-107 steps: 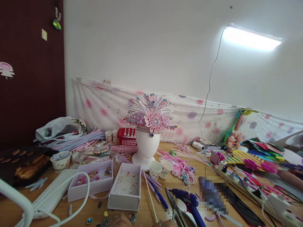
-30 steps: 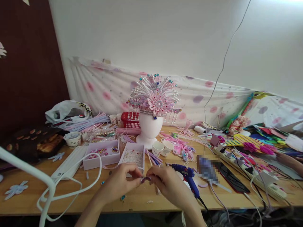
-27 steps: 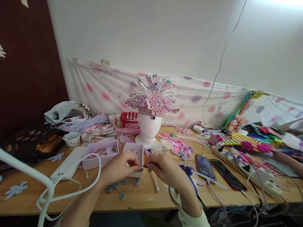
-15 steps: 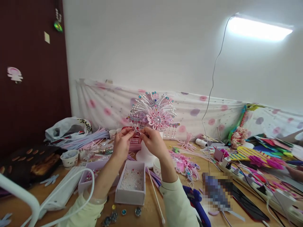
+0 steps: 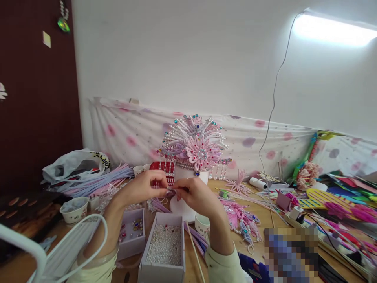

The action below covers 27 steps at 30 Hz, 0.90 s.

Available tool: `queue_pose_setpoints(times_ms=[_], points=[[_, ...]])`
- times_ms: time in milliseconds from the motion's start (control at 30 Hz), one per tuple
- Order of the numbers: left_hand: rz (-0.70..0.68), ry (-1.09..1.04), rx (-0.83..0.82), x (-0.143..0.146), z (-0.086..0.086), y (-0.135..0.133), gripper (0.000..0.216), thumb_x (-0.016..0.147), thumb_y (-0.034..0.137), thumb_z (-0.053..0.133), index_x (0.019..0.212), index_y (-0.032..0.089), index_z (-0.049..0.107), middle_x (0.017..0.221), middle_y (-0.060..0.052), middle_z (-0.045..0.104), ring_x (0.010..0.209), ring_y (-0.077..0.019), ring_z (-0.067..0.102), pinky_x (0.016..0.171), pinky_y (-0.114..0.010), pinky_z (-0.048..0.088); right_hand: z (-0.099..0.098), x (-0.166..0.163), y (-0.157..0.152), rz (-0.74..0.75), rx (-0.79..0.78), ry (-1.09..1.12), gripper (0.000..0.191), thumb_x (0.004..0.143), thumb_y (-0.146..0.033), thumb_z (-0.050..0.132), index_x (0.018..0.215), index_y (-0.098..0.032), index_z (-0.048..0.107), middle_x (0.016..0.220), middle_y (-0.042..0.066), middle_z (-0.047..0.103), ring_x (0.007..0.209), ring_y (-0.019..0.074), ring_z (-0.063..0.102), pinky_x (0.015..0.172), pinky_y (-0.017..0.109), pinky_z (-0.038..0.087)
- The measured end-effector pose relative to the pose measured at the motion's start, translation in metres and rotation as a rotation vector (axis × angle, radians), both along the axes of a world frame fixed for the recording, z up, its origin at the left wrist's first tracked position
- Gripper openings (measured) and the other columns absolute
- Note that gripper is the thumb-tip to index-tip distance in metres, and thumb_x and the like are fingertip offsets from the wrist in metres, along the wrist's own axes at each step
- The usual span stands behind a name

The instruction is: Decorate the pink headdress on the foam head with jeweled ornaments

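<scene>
"So, how does the left hand (image 5: 147, 189) stand?"

"Narrow: thumb and fingers pinched together at the tips, which almost meet those of the right hand (image 5: 196, 197)."

"And that one?"

"Pinched too, its fingers curled down. Between the two sets of tips is a tiny bit (image 5: 170, 192), held by both, I'd say. Fingers cover most of it, so I can't tell what it is."

"What's behind them?"

"Just beyond the right hand, partly covered by it, a white head (image 5: 200, 177). It wears the crown (image 5: 202, 153), pink petals in the middle, pearls and gems fanned out above, so the crown sits higher than both hands. Behind the left hand there's a red basket (image 5: 156, 167)."

"Nearer the person?"

"Below the hands, a box (image 5: 161, 274) of pearls (image 5: 165, 243). Left of it, under the left hand and partly behind the left arm (image 5: 108, 222), a second box (image 5: 132, 248) with a few gems (image 5: 137, 225)."

"And under the right hand?"

"A thin stick (image 5: 195, 251), slanting along beside the pearls, and a paper cup (image 5: 202, 225), partly hidden. Farther right of that hand, pink tassels (image 5: 234, 214)."
</scene>
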<state>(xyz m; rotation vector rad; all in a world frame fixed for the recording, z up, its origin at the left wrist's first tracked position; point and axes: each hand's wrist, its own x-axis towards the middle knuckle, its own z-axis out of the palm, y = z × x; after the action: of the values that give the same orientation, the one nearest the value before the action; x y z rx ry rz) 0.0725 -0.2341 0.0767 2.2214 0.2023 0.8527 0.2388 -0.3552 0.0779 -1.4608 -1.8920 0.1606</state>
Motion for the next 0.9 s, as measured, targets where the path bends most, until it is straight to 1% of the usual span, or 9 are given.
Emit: queue_pose_setpoints(times_ms=[100,167,333,400,467,567,667,733,900], points=[[-0.009,0.15,0.067,-0.002,-0.001,0.002,0.009,0.069,0.014,0.074,0.062,0.019,0.071,0.071,-0.001,0.068,0.071,-0.0188,0.06,0.068,-0.025,0.041,0.001,-0.001,-0.004,0.013,-0.049,-0.044,0.031,0.083,-0.002,0.052,0.085,-0.02,0.077,0.063,-0.003,0.066,0.058,0.0116,0.054,0.06,0.024,0.038],[-0.033,0.085,0.027,0.0,-0.003,0.006,0.012,0.071,0.018,0.075,0.06,0.019,0.07,0.069,-0.001,0.066,0.07,-0.0183,0.058,0.068,-0.026,0.041,0.002,0.0,-0.005,-0.002,-0.027,-0.036,0.028,0.084,-0.003,0.052,0.081,-0.019,0.076,0.064,-0.002,0.066,0.059,0.0117,0.055,0.06,0.024,0.038],[-0.123,-0.344,-0.337,0.016,-0.008,0.01,0.023,0.064,0.028,0.085,0.055,0.017,0.068,0.064,-0.001,0.06,0.066,-0.0155,0.053,0.064,-0.026,0.041,0.004,-0.001,0.001,-0.014,0.099,0.116,0.021,0.087,-0.01,0.053,0.072,-0.019,0.065,0.065,-0.002,0.065,0.059,0.0115,0.055,0.061,0.024,0.039],[-0.081,-0.565,-0.531,0.03,-0.012,0.003,0.027,0.057,0.028,0.091,0.055,0.016,0.067,0.063,0.0,0.059,0.066,-0.0145,0.053,0.065,-0.025,0.041,0.001,-0.006,0.009,-0.008,0.153,0.224,0.019,0.088,-0.015,0.052,0.072,-0.019,0.062,0.064,-0.001,0.062,0.057,0.0116,0.053,0.058,0.024,0.038],[-0.019,-0.73,-0.641,0.045,-0.018,-0.008,0.031,0.058,0.037,0.089,0.059,0.017,0.065,0.066,0.002,0.058,0.067,-0.0128,0.052,0.066,-0.024,0.042,-0.005,-0.012,0.02,0.001,0.219,0.346,0.021,0.09,-0.023,0.052,0.07,-0.02,0.059,0.061,-0.002,0.058,0.055,0.0118,0.05,0.055,0.024,0.037],[0.027,-0.793,-0.738,0.06,-0.024,-0.017,0.033,0.066,0.048,0.081,0.071,0.02,0.066,0.073,0.003,0.061,0.068,-0.0121,0.054,0.064,-0.024,0.043,-0.011,-0.016,0.031,0.057,0.265,0.509,0.022,0.091,-0.033,0.055,0.073,-0.02,0.06,0.059,-0.003,0.053,0.054,0.0114,0.046,0.052,0.023,0.036],[0.033,-0.731,-0.765,0.056,-0.023,-0.015,0.029,0.063,0.042,0.084,0.071,0.018,0.068,0.075,0.001,0.063,0.07,-0.013,0.056,0.066,-0.025,0.044,-0.011,-0.009,0.03,0.087,0.236,0.481,0.02,0.091,-0.031,0.052,0.081,-0.019,0.065,0.066,-0.001,0.058,0.057,0.0117,0.048,0.055,0.023,0.038],[0.019,-0.625,-0.688,0.044,-0.018,-0.01,0.022,0.061,0.031,0.085,0.066,0.016,0.07,0.075,0.0,0.064,0.074,-0.0145,0.058,0.071,-0.026,0.045,-0.007,0.0,0.022,0.048,0.219,0.363,0.02,0.091,-0.025,0.05,0.081,-0.019,0.067,0.07,0.0,0.062,0.062,0.0124,0.051,0.06,0.023,0.039],[0.066,-0.113,-0.044,0.01,-0.006,-0.002,0.002,0.072,0.018,0.073,0.073,0.02,0.072,0.088,-0.001,0.067,0.091,-0.0188,0.061,0.086,-0.029,0.043,-0.001,0.011,0.004,-0.007,0.023,0.063,0.022,0.084,-0.008,0.049,0.073,-0.017,0.066,0.068,0.0,0.064,0.066,0.013,0.056,0.065,0.024,0.038]])
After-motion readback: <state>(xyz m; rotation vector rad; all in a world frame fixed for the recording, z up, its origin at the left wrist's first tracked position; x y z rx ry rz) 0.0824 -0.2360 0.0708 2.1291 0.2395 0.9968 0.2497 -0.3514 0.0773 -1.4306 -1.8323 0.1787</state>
